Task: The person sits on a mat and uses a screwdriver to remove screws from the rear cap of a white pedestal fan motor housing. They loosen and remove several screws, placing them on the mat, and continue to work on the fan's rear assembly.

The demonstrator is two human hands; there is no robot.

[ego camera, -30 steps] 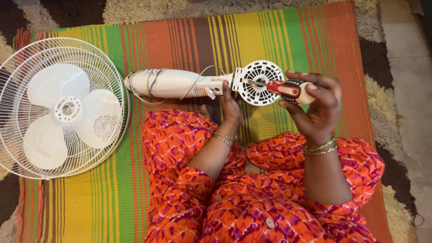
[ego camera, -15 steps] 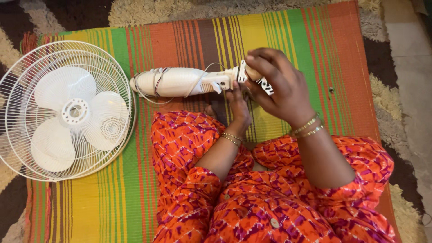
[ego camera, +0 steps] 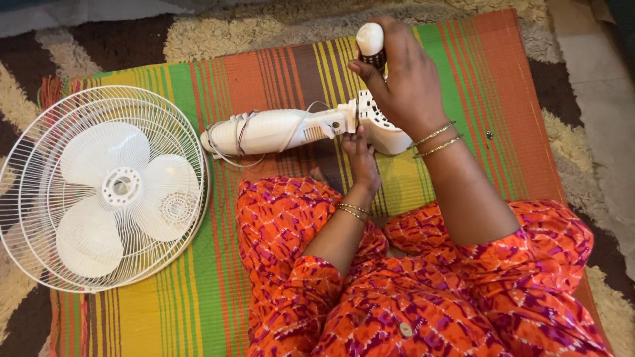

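Right hand (ego camera: 403,79) clenched on screwdriver (ego camera: 370,41), above motor (ego camera: 297,129). Left hand (ego camera: 360,158) grips motor from below. Motor lies on mat (ego camera: 463,59), right of fan cage (ego camera: 99,188).

A striped woven mat (ego camera: 198,311) in green, orange, yellow and red lies over a shaggy rug (ego camera: 218,33) patterned in cream and dark brown. At the right edge a strip of pale floor (ego camera: 598,73) shows. The light is soft and even.
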